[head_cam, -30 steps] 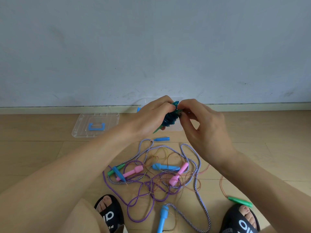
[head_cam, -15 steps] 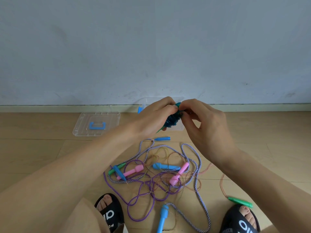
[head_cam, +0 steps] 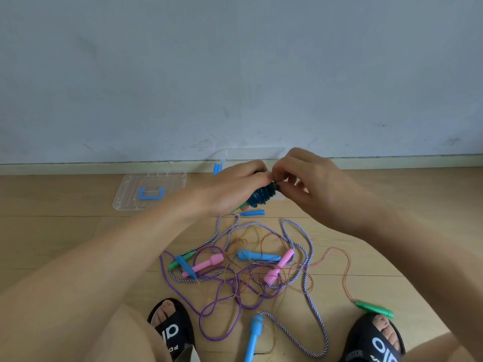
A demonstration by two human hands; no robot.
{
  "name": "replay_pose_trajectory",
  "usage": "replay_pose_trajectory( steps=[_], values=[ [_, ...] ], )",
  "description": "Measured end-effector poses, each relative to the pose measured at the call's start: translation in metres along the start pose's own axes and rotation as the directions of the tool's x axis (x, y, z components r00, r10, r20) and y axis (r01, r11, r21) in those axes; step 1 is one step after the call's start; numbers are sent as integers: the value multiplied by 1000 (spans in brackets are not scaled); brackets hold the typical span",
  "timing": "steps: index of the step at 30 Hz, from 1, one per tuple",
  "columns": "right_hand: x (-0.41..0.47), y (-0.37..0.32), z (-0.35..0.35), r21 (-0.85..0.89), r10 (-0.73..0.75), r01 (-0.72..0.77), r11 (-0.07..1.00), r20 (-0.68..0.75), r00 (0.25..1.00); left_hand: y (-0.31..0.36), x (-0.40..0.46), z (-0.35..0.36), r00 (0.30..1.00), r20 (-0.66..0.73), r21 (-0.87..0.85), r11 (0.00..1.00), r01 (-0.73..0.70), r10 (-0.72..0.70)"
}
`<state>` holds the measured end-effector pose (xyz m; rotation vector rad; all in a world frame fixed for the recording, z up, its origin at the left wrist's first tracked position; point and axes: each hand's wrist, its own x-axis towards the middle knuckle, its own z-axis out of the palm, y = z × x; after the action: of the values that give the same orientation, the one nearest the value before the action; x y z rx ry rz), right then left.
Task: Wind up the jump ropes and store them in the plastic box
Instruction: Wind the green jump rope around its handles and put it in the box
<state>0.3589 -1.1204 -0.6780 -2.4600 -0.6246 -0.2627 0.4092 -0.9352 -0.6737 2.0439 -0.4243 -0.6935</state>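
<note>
The clear plastic box [head_cam: 251, 154] by the wall is mostly hidden behind both hands. The left hand [head_cam: 230, 189] covers most of the wound-up dark blue rope bundle [head_cam: 261, 197], so its handles cannot be made out. The long light blue handle [head_cam: 253, 340] is cut off at the bottom edge. The two black sandals [head_cam: 172, 333] are cut off there too.

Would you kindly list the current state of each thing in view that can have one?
Plastic box: open, lid off, by the wall behind the hands.
Lid: flat on the floor, left of the box.
Blue rope: wound into a tight coil.
Left hand: gripping the coil.
Right hand: pinching the coil's end.
Remaining ropes: tangled loose on the floor.
</note>
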Motion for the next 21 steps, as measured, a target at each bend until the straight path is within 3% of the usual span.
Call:
replay_pose_trajectory(
  steps=[8,13,15,17,19,21],
  values=[
    [-5,-5,3,22,-29,29,999,10,1000,-1,4,-1,1000,14,-56,998,21,-20],
    [-2,-8,8,-221,-144,137,966,-18,989,-4,9,-3,999,27,-104,994,30,-28],
    [0,-9,9,-233,-133,125,965,-22,991,-6,9,-4,997,64,-115,992,46,-38],
    [2,-12,10,-133,-77,71,989,-42,996,-9,8,-5,996,73,-107,992,64,-57],
    [4,-15,13,78,61,-55,995,-76,995,-10,6,-5,997,60,-134,989,62,-54],
    [6,-17,16,308,235,-199,930,-82,969,-11,6,-5,998,49,-145,989,38,-31]
  ],
)
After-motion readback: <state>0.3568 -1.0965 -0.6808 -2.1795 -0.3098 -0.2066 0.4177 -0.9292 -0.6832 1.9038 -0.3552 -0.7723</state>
